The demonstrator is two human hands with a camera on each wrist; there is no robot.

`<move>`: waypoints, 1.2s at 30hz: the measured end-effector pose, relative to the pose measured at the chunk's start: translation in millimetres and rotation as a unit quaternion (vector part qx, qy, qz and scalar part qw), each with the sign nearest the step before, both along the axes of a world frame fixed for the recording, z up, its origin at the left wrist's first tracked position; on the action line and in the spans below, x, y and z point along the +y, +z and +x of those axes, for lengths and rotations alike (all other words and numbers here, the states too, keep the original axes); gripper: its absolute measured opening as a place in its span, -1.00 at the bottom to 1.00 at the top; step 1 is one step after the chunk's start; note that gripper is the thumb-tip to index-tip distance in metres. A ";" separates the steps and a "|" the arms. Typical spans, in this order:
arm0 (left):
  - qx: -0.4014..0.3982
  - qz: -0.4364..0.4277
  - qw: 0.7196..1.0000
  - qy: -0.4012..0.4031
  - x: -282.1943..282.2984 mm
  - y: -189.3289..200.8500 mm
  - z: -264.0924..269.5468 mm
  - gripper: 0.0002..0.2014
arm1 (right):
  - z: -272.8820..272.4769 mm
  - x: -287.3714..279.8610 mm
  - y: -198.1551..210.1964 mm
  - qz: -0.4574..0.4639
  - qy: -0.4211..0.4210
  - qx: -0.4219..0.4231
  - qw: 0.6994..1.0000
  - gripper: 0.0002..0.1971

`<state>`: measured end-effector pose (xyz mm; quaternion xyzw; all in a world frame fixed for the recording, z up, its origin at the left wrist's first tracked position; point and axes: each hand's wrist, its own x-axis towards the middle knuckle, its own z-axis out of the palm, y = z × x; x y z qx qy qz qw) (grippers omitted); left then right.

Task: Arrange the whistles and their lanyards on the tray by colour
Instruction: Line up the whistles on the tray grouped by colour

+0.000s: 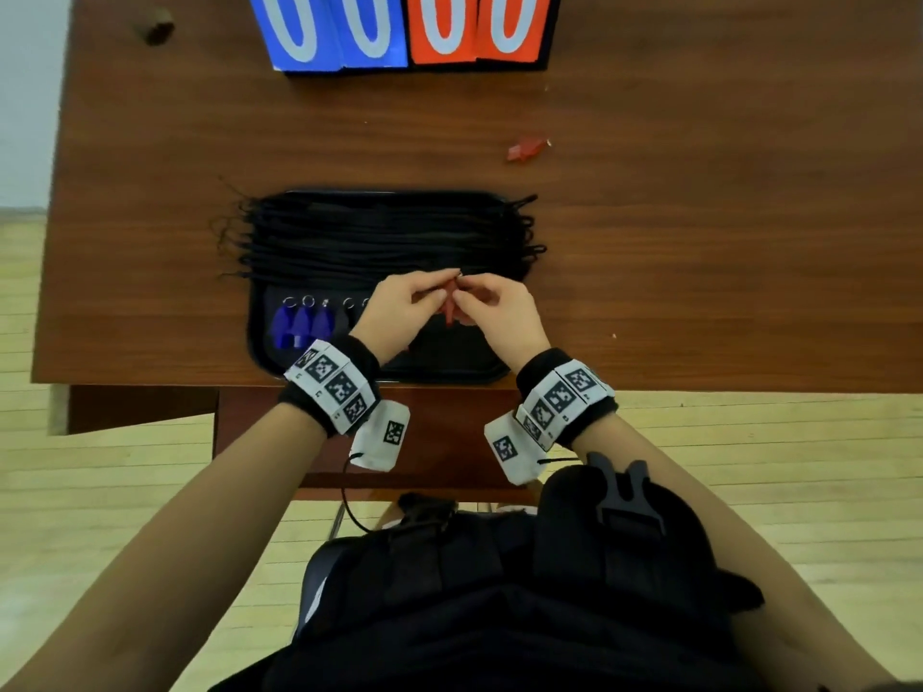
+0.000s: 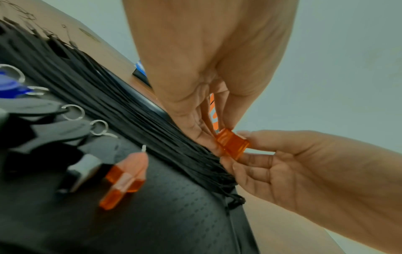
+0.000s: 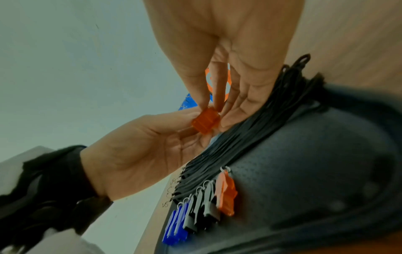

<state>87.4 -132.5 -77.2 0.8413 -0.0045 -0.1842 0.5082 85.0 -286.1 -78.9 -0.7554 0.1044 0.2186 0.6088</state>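
Both hands hold one red-orange whistle (image 1: pixel 451 304) just above the black tray (image 1: pixel 449 361). My left hand (image 1: pixel 435 288) pinches it from the left and my right hand (image 1: pixel 473 293) pinches it from the right; the close views show the whistle (image 2: pixel 232 146) (image 3: pixel 206 122) between the fingertips. A second orange whistle (image 2: pixel 126 178) lies on the tray beside black whistles (image 2: pixel 43 110) and blue whistles (image 1: pixel 302 324) in a row. Black lanyards (image 1: pixel 379 237) lie bundled across the tray's far half. A third red whistle (image 1: pixel 524 149) sits on the table beyond the tray, to the right.
A flip scoreboard (image 1: pixel 399 27) with blue and red cards stands at the table's far edge. A small brown object (image 1: pixel 157 25) lies at the far left. The wooden table (image 1: pixel 699 267) stretches right of the tray, its near edge close to my wrists.
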 end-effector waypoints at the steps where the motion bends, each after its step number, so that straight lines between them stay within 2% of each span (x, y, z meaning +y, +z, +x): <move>1: 0.003 0.004 1.000 -0.009 6.2 -1.4 -3.1 -0.64 | -2.7 5.7 -1.1 0.005 -0.003 0.012 1.000 -0.73; 4: 0.030 0.003 0.999 -0.045 21.5 -6.0 -10.9 -0.57 | -9.9 21.0 -6.0 0.008 -0.009 0.043 0.999 -0.72; 6: 0.010 0.044 0.995 -0.086 29.4 -13.0 -14.2 -0.49 | -13.5 28.8 -9.9 -0.009 -0.009 0.049 0.999 -0.74; 9: -0.047 0.174 0.971 -0.160 40.1 -21.8 -16.4 -0.40 | -19.2 36.4 -14.9 -0.040 -0.013 0.055 0.998 -0.77; 12: -0.082 0.231 0.945 -0.218 46.8 -27.3 -17.4 -0.32 | -24.4 40.1 -18.2 -0.060 -0.029 0.066 0.996 -0.83; 15: -0.122 0.265 0.922 -0.254 47.4 -32.9 -18.3 -0.30 | -26.0 40.9 -19.3 -0.080 -0.030 0.069 0.994 -0.79; 22: -0.146 0.291 0.903 -0.280 42.9 -44.0 -15.4 -0.31 | -22.7 37.8 -25.5 -0.137 -0.013 0.063 0.989 -0.75; 36: -0.179 0.290 0.903 -0.263 41.2 -53.8 -17.0 -0.37 | -22.2 39.1 -33.9 -0.213 0.020 0.020 0.977 -0.72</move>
